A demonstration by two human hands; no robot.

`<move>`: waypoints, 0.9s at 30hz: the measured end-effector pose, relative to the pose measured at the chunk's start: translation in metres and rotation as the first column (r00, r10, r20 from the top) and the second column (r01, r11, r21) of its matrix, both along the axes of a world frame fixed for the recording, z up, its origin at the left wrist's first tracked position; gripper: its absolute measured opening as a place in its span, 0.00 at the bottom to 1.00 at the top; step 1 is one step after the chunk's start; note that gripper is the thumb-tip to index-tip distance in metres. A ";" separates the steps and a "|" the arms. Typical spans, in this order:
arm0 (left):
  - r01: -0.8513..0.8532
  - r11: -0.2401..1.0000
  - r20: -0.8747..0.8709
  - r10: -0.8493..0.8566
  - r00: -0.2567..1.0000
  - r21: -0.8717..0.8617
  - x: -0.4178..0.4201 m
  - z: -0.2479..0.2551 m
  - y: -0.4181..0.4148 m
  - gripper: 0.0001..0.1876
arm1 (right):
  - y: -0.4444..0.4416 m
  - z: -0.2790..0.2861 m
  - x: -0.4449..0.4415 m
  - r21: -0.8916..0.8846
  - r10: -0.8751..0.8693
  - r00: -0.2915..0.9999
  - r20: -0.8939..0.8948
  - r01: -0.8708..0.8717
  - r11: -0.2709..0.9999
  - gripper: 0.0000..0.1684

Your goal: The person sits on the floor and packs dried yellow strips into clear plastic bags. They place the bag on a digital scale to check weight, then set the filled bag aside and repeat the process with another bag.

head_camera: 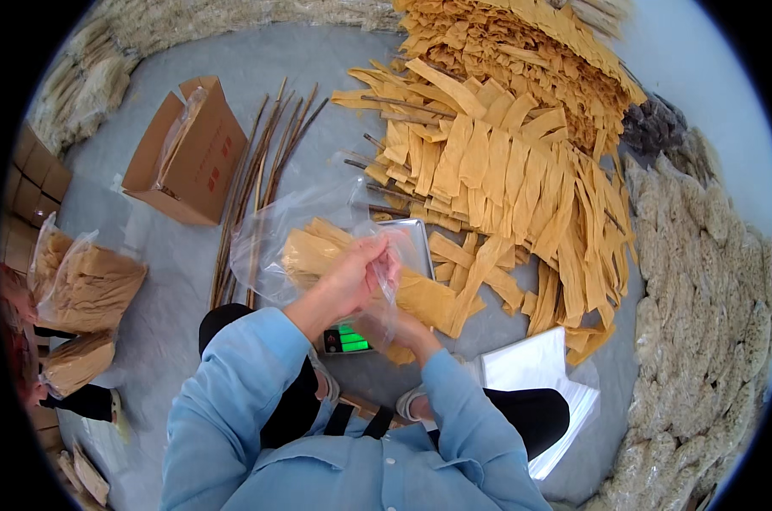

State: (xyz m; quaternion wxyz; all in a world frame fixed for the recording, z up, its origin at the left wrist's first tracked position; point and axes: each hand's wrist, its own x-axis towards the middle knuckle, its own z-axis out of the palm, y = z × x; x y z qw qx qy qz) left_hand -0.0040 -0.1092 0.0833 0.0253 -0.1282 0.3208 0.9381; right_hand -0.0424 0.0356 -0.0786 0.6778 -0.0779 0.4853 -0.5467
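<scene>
My left hand (363, 265) grips the gathered edge of a clear plastic bag (265, 243) above a digital scale. Folded yellow sheets (312, 249), perhaps dried tofu skin, lie inside the bag's left part. My right hand (395, 332) is lower and to the right, by the bag's film; its fingers are largely hidden behind the plastic. More yellow strips (431, 297) extend to the right from under the hands. The scale's metal tray (418, 236) shows behind them, and its lit green display (351, 338) shows below my left wrist.
Yellow strips (488, 160) are heaped over sticks at the upper right. Loose sticks (265, 153) and an open cardboard box (201, 160) stand left. Flat plastic bags (533, 370) lie by my right knee. At the far left, another person's hand (19, 294) is by filled bags (92, 281).
</scene>
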 end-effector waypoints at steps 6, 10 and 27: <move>-0.070 0.997 -0.065 0.069 0.995 -0.014 0.005 0.014 -0.008 0.18 | 0.055 0.084 -0.010 -0.283 -0.598 0.512 -0.616 0.565 0.775 0.21; -0.038 0.997 -0.071 0.034 0.997 -0.062 0.000 0.017 -0.006 0.18 | 0.070 0.029 -0.037 -0.297 -0.834 0.253 -0.491 0.851 0.433 0.24; 0.010 0.978 0.246 0.043 0.968 -0.211 -0.021 0.006 0.001 0.24 | 0.170 -0.142 -0.149 0.311 0.170 0.260 -0.950 0.776 0.549 0.22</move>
